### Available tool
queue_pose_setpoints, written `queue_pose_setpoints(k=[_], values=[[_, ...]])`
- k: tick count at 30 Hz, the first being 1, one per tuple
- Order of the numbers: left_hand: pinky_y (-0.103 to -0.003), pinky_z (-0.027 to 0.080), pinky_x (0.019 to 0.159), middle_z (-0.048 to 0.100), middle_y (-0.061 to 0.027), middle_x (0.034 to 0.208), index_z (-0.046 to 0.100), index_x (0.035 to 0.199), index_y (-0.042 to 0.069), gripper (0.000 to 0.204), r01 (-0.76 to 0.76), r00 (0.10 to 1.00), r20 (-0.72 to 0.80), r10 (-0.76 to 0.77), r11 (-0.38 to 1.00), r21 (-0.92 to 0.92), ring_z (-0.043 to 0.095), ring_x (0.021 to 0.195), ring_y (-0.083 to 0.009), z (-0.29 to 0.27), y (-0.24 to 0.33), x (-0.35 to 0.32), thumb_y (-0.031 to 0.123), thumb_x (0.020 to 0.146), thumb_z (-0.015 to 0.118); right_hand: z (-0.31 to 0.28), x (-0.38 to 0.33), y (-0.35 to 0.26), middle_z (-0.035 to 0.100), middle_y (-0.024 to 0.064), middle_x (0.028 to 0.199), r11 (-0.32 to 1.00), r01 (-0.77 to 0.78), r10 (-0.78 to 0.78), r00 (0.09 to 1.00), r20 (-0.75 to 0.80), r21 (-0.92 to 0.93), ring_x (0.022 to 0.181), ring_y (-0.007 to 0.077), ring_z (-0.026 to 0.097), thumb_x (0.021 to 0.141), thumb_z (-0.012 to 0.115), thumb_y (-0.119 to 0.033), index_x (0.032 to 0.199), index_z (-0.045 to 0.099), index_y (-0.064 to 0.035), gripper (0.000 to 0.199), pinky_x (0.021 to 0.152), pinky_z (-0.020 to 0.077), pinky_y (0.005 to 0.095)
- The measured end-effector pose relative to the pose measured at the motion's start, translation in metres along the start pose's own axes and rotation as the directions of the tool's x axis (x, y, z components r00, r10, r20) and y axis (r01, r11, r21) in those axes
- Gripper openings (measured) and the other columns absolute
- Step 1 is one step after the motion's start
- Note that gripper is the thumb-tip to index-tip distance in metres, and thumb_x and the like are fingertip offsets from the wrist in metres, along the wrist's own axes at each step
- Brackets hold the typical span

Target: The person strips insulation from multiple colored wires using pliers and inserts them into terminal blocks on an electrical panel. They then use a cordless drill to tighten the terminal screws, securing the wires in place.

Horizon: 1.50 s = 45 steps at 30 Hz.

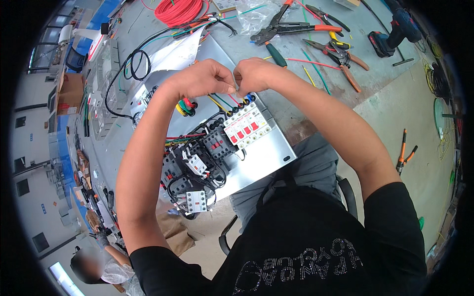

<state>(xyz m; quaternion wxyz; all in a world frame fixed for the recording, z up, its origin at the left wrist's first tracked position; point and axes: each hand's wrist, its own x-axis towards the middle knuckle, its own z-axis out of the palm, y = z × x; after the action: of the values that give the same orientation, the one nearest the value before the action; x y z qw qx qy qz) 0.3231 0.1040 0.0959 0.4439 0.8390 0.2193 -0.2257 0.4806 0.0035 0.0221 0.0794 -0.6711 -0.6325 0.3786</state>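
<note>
My left hand [210,79] and my right hand [254,75] are closed in pinches, fingertips almost meeting just above a white circuit breaker [247,126] with red toggles. What they pinch is too small and too covered to make out. Thin yellow, green and red wires run up from the breaker's far terminals toward the fingertips. Black contactors [217,143] with dark wiring sit beside the breaker on a bent metal mounting plate [266,155]. Left of my left hand's fingers lies a group of yellow, green and red sleeved wire ends [185,107].
Cutting pliers [296,28], wire strippers [340,56] and a cordless drill [397,32] lie beyond my right arm. A red wire coil [177,11] and a paper sheet [173,52] are farther back. More pliers [404,153] lie at right. Another person [101,264] is at lower left.
</note>
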Motion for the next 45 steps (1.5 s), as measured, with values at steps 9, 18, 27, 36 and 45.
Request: queue_pose_setpoints(k=[9, 18, 27, 36, 45], values=[[-0.027, 0.053, 0.091, 0.077, -0.0031, 0.099, 0.078, 0.103, 0.003, 0.021, 0.053, 0.977, 0.214, -0.021, 0.988, -0.145, 0.069, 0.094, -0.0105, -0.003, -0.016, 0.014, 0.023, 0.096, 0.076, 0.0, -0.003, -0.004, 0.078, 0.013, 0.104, 0.998, 0.036, -0.036, 0.999, -0.005, -0.053, 0.099, 0.0301, 0.074, 0.07, 0.089, -0.028, 0.105, 0.076, -0.0043, 0.044, 0.087, 0.0576, 0.0402], [-0.027, 0.054, 0.086, 0.078, -0.0015, 0.104, 0.078, 0.108, 0.007, 0.03, 0.112, 0.959, 0.277, -0.063, 0.979, -0.168, 0.071, 0.097, -0.0106, -0.008, -0.018, 0.026, 0.032, 0.093, 0.079, -0.003, -0.007, -0.01, 0.078, 0.0138, 0.103, 0.997, 0.024, -0.022, 1.0, 0.021, -0.074, 0.098, 0.0318, 0.074, 0.07, 0.089, -0.027, 0.101, 0.078, -0.005, 0.039, 0.086, 0.0585, 0.0419], [-0.032, 0.056, 0.081, 0.078, -0.0043, 0.091, 0.08, 0.103, 0.006, 0.03, 0.034, 0.993, 0.105, -0.052, 0.985, 0.17, 0.069, 0.085, -0.0122, 0.013, -0.004, 0.023, 0.03, 0.086, 0.086, -0.004, 0.007, -0.012, 0.078, 0.0164, 0.1, 0.985, 0.002, 0.003, 1.0, 0.026, -0.173, 0.095, 0.0331, 0.074, 0.066, 0.088, -0.025, 0.096, 0.08, -0.0078, 0.035, 0.084, 0.0593, 0.0421], [-0.035, 0.055, 0.079, 0.078, -0.0089, 0.089, 0.081, 0.101, 0.008, 0.034, -0.002, 0.999, -0.044, 0.016, 0.958, 0.285, 0.073, 0.081, -0.0211, 0.018, -0.005, 0.02, 0.032, 0.079, 0.09, -0.015, 0.014, -0.022, 0.076, 0.0149, 0.084, 0.98, -0.047, 0.07, 0.991, 0.115, -0.195, 0.068, 0.0276, 0.073, 0.064, 0.087, -0.02, 0.089, 0.08, -0.0076, 0.029, 0.061, 0.0582, 0.04], [-0.038, 0.053, 0.074, 0.075, -0.0118, 0.081, 0.08, 0.096, 0.007, 0.039, 0.138, 0.988, -0.127, -0.093, 0.899, 0.415, 0.07, 0.075, -0.0246, 0.016, -0.006, 0.022, 0.038, 0.075, 0.091, -0.017, 0.022, -0.02, 0.077, 0.0119, 0.091, 0.98, -0.164, 0.183, 0.964, 0.195, -0.11, 0.069, 0.0252, 0.073, 0.064, 0.087, -0.02, 0.094, 0.08, -0.0043, 0.035, 0.061, 0.0596, 0.0382]])
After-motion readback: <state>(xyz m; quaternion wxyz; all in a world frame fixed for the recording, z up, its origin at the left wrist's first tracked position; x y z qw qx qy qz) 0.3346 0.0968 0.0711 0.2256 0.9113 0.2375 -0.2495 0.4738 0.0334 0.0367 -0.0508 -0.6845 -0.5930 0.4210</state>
